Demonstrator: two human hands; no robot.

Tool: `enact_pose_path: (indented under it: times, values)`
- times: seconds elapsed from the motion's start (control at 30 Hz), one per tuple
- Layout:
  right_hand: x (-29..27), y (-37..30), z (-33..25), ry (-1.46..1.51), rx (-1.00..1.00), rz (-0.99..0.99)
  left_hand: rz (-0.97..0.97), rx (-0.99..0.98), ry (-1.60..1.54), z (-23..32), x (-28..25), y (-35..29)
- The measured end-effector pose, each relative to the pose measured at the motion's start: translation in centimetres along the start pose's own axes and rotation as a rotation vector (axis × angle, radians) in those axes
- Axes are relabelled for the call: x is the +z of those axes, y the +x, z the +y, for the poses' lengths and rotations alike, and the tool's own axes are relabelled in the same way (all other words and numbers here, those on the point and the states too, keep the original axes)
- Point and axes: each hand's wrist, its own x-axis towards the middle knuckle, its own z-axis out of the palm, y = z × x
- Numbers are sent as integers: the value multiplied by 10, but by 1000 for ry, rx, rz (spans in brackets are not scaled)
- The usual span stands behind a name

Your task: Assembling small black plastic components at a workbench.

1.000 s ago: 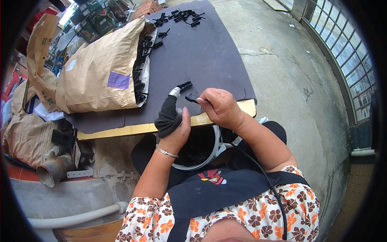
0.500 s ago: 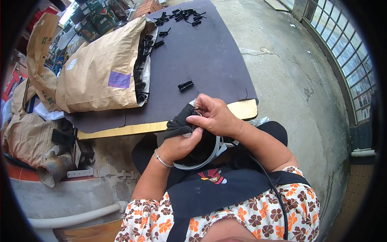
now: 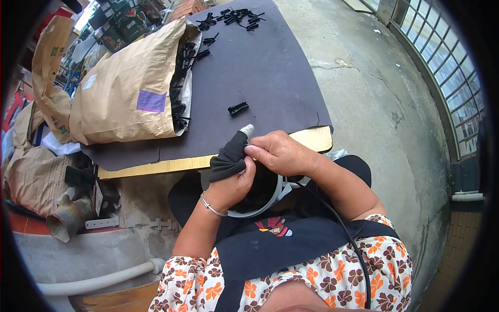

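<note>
My left hand (image 3: 231, 177) wears black cloth over its fingers, with a whitish cover on one fingertip that points up toward the table. Its thumb presses in against the fingers. My right hand (image 3: 283, 152) is closed in a pinch, thumb and forefinger meeting right beside the left fingers. Something small and pale shows between the hands, too little of it to name. Just beyond them on the table lies a small black part (image 3: 238, 108) with thin wire-like ends. Below my hands, a round pale-rimmed container (image 3: 260, 210) with a dark inside sits at my lap.
A large brown paper sack (image 3: 122, 86) lies on the dark-topped table (image 3: 260, 67), black parts spilling from its mouth. A pile of similar black parts (image 3: 239, 16) is at the far end. A black cable (image 3: 340, 221) runs by my right arm. Barred windows (image 3: 442, 57) stand at right.
My right fingers have drawn into a tighter pinch and sit slightly lower. The left hand's white-tipped finger now stands out more clearly, pointing upward. The black part on the table stays put.
</note>
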Motion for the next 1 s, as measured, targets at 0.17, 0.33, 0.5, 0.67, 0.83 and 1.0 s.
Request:
enact_pose_path:
  times: [0.17, 0.33, 0.5, 0.67, 0.83, 1.0]
  values:
    - [14, 0, 7, 52, 15, 96, -67, -15, 221, 12, -8, 2]
    - [-4, 0, 2, 121, 4, 5, -4, -217, -197, 4, -13, -2]
    - [-10, -3, 5, -53, -15, -151, 66, -527, -1061, 4, -29, 0]
    - [-8, -2, 9, 20, -155, 36, 74, -480, -806, -4, -19, 0]
    - [-4, -2, 6, 314, 92, -14, -46, -331, -689, -5, -12, -9]
    - [0, -2, 8, 321, 98, -52, -45, -310, -614, 2, -10, -5]
